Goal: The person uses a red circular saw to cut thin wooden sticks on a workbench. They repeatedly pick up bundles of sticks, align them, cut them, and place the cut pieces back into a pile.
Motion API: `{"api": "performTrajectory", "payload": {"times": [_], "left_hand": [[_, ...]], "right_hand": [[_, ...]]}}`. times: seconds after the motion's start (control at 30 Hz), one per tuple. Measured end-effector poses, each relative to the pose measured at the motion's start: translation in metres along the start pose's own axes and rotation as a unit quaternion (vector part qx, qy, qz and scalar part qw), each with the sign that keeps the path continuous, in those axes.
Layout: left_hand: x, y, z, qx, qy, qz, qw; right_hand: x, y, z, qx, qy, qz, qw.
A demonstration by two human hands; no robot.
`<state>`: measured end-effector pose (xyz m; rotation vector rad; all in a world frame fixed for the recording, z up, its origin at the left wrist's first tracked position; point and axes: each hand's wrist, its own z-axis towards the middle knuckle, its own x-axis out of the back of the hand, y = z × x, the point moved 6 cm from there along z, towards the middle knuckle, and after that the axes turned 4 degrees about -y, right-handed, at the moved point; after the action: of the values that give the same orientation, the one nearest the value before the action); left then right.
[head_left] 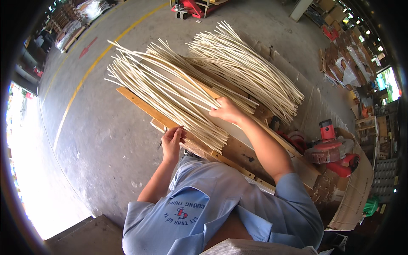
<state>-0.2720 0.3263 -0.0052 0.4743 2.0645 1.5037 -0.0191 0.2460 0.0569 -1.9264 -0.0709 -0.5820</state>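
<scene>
While lettering [181,213] marks the shirt [221,182], the right hand [226,111] grips sticks [163,63]; what the left hand [171,141] holds is unclear.

A: State how your right forearm [264,142] is set.
B: Extended forward and leftward; your right hand [227,111] is curled into a grip.
A: And your left forearm [160,176]?
B: Directed forward and slightly inward; your left hand [171,143] is half-curled, apart from the right.
</scene>
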Motion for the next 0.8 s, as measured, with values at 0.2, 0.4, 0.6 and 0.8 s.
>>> {"api": "performTrajectory", "payload": {"times": [0.2, 0.4, 0.6, 0.8], "left_hand": [[-0.061, 0.014, 0.012, 0.03, -0.152, -0.027, 0.988], [-0.098, 0.001, 0.062, 0.042, -0.187, -0.074, 0.979], [-0.092, -0.016, 0.081, 0.076, -0.108, -0.117, 0.984], [-0.106, -0.013, 0.077, 0.082, -0.058, -0.137, 0.985]], "right_hand": [[0.04, -0.008, -0.08, 0.022, 0.07, -0.138, 0.988], [0.066, -0.021, -0.149, 0.0, 0.122, -0.273, 0.954], [0.105, -0.029, -0.227, -0.026, 0.165, -0.116, 0.979], [0.152, -0.049, -0.302, -0.068, 0.33, -0.176, 0.925]]}}
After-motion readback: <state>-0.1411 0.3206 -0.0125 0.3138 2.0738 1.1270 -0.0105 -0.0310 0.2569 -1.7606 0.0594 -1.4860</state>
